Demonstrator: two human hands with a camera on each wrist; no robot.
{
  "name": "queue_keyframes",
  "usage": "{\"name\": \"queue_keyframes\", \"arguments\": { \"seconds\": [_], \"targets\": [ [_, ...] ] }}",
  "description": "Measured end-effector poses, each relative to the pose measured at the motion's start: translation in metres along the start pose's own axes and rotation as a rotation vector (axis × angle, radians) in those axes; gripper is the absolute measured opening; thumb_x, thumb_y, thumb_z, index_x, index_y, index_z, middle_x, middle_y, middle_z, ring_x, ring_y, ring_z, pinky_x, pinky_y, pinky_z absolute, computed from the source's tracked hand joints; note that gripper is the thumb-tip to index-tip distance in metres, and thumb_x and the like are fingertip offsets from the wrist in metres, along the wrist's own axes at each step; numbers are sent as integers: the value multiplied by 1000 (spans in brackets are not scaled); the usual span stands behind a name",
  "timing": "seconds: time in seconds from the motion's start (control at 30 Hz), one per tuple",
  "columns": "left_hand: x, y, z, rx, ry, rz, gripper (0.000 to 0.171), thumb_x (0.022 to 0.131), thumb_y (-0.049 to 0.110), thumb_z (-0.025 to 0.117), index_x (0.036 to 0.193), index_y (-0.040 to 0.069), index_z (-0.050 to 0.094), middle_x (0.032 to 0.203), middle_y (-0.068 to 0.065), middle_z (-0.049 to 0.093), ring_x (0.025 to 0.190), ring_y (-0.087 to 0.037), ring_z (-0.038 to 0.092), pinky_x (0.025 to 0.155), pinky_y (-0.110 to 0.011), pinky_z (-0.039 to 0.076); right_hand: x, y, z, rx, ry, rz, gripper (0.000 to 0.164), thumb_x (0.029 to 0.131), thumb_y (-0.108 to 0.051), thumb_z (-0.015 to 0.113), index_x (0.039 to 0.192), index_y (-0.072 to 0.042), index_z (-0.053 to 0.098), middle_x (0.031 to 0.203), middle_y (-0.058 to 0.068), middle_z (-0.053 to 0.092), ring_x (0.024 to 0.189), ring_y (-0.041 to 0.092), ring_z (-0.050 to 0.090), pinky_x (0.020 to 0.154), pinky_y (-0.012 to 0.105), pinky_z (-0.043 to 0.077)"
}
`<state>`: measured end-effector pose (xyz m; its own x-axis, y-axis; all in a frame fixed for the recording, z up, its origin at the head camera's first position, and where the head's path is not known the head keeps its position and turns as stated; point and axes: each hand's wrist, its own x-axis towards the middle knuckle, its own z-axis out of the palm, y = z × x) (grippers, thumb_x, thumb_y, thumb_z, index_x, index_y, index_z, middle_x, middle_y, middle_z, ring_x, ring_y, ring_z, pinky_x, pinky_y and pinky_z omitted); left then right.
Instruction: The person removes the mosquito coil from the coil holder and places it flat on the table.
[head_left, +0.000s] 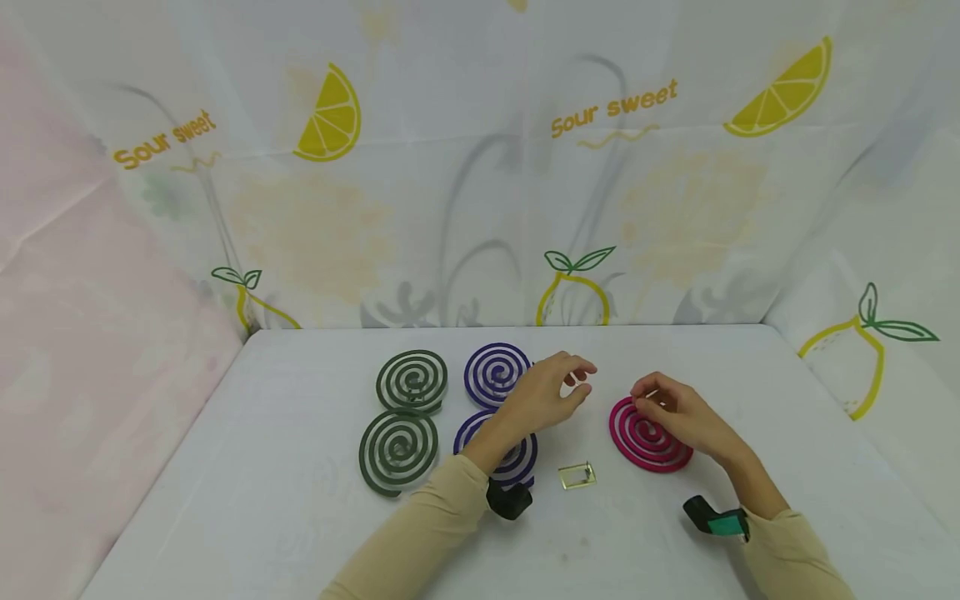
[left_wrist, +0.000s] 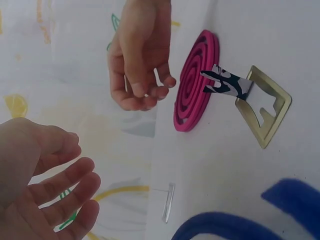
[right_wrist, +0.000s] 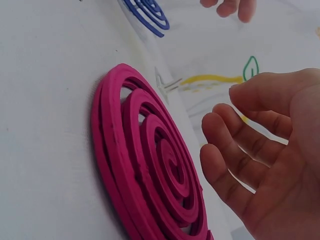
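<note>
A pink mosquito coil (head_left: pixel 647 433) lies flat on the table, made of two layers pressed together in the right wrist view. My right hand (head_left: pixel 678 411) hovers over its far edge with loosely bent fingers and nothing between them. My left hand (head_left: pixel 551 390) is raised beside two blue coils, fingers spread and relaxed, holding nothing. Its wrist and forearm partly cover the near blue coil (head_left: pixel 525 457); the far blue coil (head_left: pixel 495 371) shows mostly whole. Between the hands, nearer the front, lies a gold metal coil stand (head_left: pixel 562 477) with a bent-up tab.
Two green coils, a far one (head_left: pixel 412 380) and a near one (head_left: pixel 398 448), lie left of the blue ones. A thin silvery piece (left_wrist: pixel 169 202) sits farther back on the white table (head_left: pixel 247 467). Printed cloth (head_left: pixel 450 208) hangs around the table's back and sides.
</note>
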<state>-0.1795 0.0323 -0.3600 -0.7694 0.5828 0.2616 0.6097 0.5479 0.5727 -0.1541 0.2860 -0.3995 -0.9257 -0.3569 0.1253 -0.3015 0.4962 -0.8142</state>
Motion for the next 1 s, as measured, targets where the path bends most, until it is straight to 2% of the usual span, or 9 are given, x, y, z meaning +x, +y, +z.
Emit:
{"name": "queue_keyframes", "arguments": {
  "seconds": [0.23,0.43,0.7,0.87,1.0],
  "targets": [
    [-9,-12,-12,-18,-21,47,27,94,19,58,120,14,61,110,-4,65,97,-16,63,81,-20,49,3,-2,5,17,-15,-5,22,94,-9,57,111,3,53,104,19,60,87,17,63,74,22,54],
    [-19,-19,-24,-20,-31,42,29,94,18,58,123,14,59,110,-4,64,95,-13,62,77,-20,49,5,-5,11,9,-19,-10,22,94,-9,57,112,3,53,103,18,60,86,17,61,73,19,52],
    [-25,-33,-30,-21,-31,45,29,95,17,56,124,13,59,108,-4,64,90,-11,59,75,-21,48,4,-5,14,11,-34,1,24,95,-13,56,113,2,52,103,16,60,86,18,61,74,19,51],
    [-28,-42,-38,-47,-35,60,28,94,16,57,122,12,59,106,-3,64,89,-12,59,78,-25,50,6,-7,19,11,-35,-25,23,94,-10,57,112,2,53,102,16,60,85,19,59,74,18,51],
    [-30,-50,-45,-25,-43,66,27,94,16,57,121,12,60,106,0,63,90,-10,59,77,-24,50,8,-11,22,20,-38,-53,22,94,-8,57,111,4,52,100,16,60,84,20,59,74,17,51]
  ]
}}
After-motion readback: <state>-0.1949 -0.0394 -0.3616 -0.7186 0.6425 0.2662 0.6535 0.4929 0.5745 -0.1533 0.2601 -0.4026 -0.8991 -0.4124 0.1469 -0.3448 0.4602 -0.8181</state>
